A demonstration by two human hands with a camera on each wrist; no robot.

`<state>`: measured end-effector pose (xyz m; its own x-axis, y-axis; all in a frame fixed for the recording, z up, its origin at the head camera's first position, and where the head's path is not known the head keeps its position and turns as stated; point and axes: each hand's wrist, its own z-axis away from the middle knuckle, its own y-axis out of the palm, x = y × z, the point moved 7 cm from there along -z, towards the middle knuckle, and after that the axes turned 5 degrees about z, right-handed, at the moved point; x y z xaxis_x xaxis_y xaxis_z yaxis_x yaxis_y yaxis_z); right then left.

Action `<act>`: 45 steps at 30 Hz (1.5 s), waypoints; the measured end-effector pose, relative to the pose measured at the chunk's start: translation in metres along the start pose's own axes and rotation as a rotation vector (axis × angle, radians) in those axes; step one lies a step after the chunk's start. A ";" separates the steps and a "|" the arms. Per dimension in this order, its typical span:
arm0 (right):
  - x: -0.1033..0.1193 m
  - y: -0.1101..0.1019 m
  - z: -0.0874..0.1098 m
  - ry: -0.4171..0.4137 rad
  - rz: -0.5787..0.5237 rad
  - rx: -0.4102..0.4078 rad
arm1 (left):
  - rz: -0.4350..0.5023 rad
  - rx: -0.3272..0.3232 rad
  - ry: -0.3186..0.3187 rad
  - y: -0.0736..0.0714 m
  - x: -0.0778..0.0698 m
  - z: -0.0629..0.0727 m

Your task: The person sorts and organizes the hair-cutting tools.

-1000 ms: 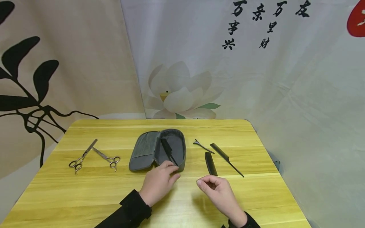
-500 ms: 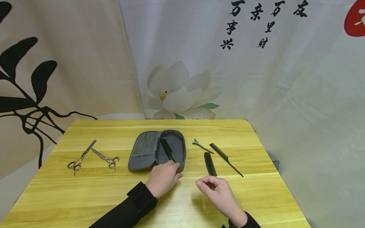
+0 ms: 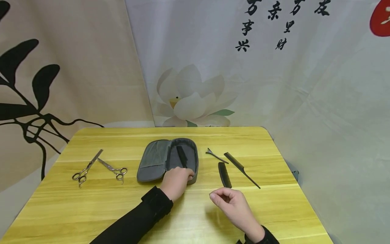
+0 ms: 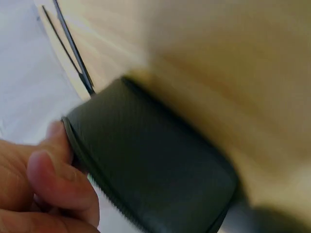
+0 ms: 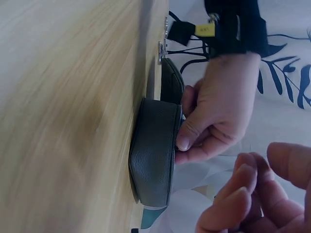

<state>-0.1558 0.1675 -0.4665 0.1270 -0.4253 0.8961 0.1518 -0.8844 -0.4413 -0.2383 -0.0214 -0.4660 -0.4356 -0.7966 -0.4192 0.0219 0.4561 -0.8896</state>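
Observation:
In the head view a grey zip case lies unfolded on the table, its lid flat to the left. Inside it is a black thin-handled comb, its handle end hidden by my left hand, which reaches over the near rim and appears to pinch it. The left wrist view shows curled fingers beside the case's edge. My right hand hangs loosely curled over the table, holding nothing; thumb and fingers stand apart in the right wrist view. Just beyond it lies a black wide comb.
Two pairs of hair scissors, one thin-bladed and one shorter, lie on the left of the wooden table. A hair clip and a tail comb lie right of the case. A printed curtain hangs behind.
My left hand has moved right and slightly forward over the case's near rim, its fingers now curled. The comb inside has shifted right and stands more upright in view. My right hand has stayed still.

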 end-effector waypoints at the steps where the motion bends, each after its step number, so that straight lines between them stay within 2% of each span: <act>1: 0.002 0.001 -0.001 -0.006 0.017 0.005 | -0.012 0.007 0.018 -0.001 0.000 -0.002; 4: 0.014 0.008 -0.010 -0.090 0.157 0.034 | -0.039 0.033 0.058 -0.005 0.000 -0.008; 9: 0.040 0.025 -0.042 -0.324 0.537 0.028 | -0.069 0.077 0.081 -0.010 0.003 -0.015; 13: 0.037 0.034 -0.062 -0.360 0.761 0.003 | -0.056 0.122 0.109 -0.010 0.001 -0.020; 16: 0.029 0.042 -0.068 -0.360 0.863 0.019 | -0.058 0.150 0.122 -0.010 -0.002 -0.024; 20: 0.019 0.051 -0.070 -0.362 0.899 0.042 | -0.089 0.173 0.114 -0.011 0.000 -0.030; 24: 0.014 0.054 -0.073 -0.368 0.919 0.000 | -0.081 0.194 0.093 -0.010 0.004 -0.032; 27: 0.014 0.053 -0.077 -0.382 0.936 -0.013 | -0.072 0.199 0.107 -0.009 0.005 -0.032; 30: 0.013 0.054 -0.081 -0.407 0.929 0.022 | -0.072 0.195 0.131 -0.010 0.004 -0.032; 34: 0.012 0.055 -0.083 -0.434 0.903 0.079 | -0.086 0.195 0.130 -0.011 0.005 -0.034; 37: 0.012 0.055 -0.084 -0.441 0.888 0.097 | -0.156 0.211 0.126 -0.004 0.005 -0.037; 42: 0.011 0.055 -0.082 -0.442 0.882 0.094 | -0.341 0.213 0.158 0.014 0.004 -0.046; 45: 0.009 0.056 -0.082 -0.439 0.883 0.098 | -0.387 0.204 0.166 0.020 0.003 -0.051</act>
<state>-0.2263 0.0985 -0.4788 0.5824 -0.7979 0.1551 -0.0939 -0.2556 -0.9622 -0.2851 0.0053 -0.4755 -0.5843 -0.8110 -0.0298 -0.0012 0.0375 -0.9993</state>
